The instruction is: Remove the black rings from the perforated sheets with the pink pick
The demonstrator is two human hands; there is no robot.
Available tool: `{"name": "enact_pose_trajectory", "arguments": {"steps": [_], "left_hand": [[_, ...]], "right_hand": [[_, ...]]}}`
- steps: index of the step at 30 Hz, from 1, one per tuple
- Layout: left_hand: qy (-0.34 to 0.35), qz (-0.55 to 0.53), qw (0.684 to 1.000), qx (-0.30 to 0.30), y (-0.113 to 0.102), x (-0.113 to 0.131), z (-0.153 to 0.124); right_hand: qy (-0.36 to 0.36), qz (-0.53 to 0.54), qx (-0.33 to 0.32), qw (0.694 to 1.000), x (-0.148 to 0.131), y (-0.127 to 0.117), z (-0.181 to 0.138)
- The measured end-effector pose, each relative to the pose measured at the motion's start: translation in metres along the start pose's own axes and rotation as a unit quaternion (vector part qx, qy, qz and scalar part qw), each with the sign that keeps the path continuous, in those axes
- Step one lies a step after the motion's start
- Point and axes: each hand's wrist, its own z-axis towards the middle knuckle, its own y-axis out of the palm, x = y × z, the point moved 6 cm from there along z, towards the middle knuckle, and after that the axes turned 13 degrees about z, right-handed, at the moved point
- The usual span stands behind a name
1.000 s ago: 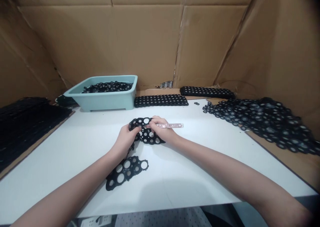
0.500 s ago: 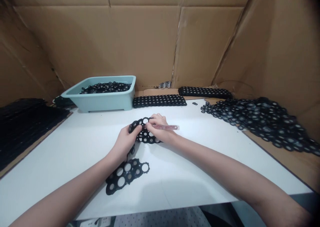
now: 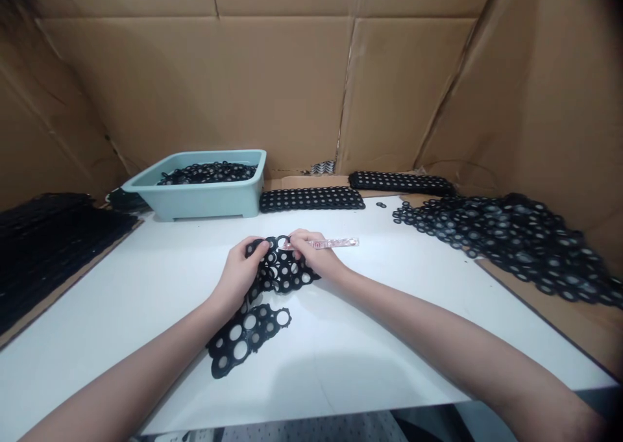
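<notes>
A person's left hand (image 3: pixel 240 276) and right hand (image 3: pixel 314 250) worked together over a black perforated rubber sheet (image 3: pixel 282 272) at a white table (image 3: pixel 146 299), seen from the person's own head-worn camera. The left hand was closed around the sheet's left side, fingers curled over its upper edge. The right hand was narrowly pinched, holding a pink translucent pen-shaped tool (image 3: pixel 335 242) that pointed away to the right, its fingertips (image 3: pixel 291 237) at the sheet's top edge. The sheet was bunched and raised slightly between the hands, near the middle of the table. A lower section of black mesh (image 3: pixel 246 338) lay flat on the table just below the left wrist; the wrist hid whether it joined the bunched part. Beyond the hands, a pale teal plastic tub (image 3: pixel 195 205) held more black perforated pieces (image 3: pixel 207 173) at the far edge of the table, beside a folded black strip (image 3: pixel 311 199). A second strip (image 3: pixel 402 182) lay further back on a brown cardboard sheet (image 3: pixel 311 182). To the right, a large heap of black rings and mesh (image 3: pixel 506 244) spread across the table's far corner, with one small loose piece (image 3: pixel 381 204) just beyond it. Dark stacked sheets (image 3: pixel 53 250) lay at the left, and corrugated cardboard walls (image 3: pixel 195 85) enclosed the bench
</notes>
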Motion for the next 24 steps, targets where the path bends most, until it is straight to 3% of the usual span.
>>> {"name": "enact_pose_trajectory", "arguments": {"steps": [11, 16, 20, 24], "left_hand": [[-0.042, -0.054, 0.998, -0.015, 0.003, -0.005, -0.002], [-0.021, -0.038, 0.999, -0.023, 0.004, -0.002, -0.003], [0.011, -0.006, 1.0, -0.011, 0.003, 0.004, -0.006], [0.015, 0.021, 0.999, 0.033, 0.001, 0.009, -0.014]], "right_hand": [[0.009, 0.027, -0.012, 1.0, 0.002, 0.0, 0.0], [0.0, -0.017, 0.015, 1.0, 0.002, -0.003, -0.002], [-0.031, -0.101, 0.008, 0.994, -0.009, 0.001, -0.008], [-0.086, -0.26, -0.012, 0.962, -0.02, 0.013, -0.012]]}}
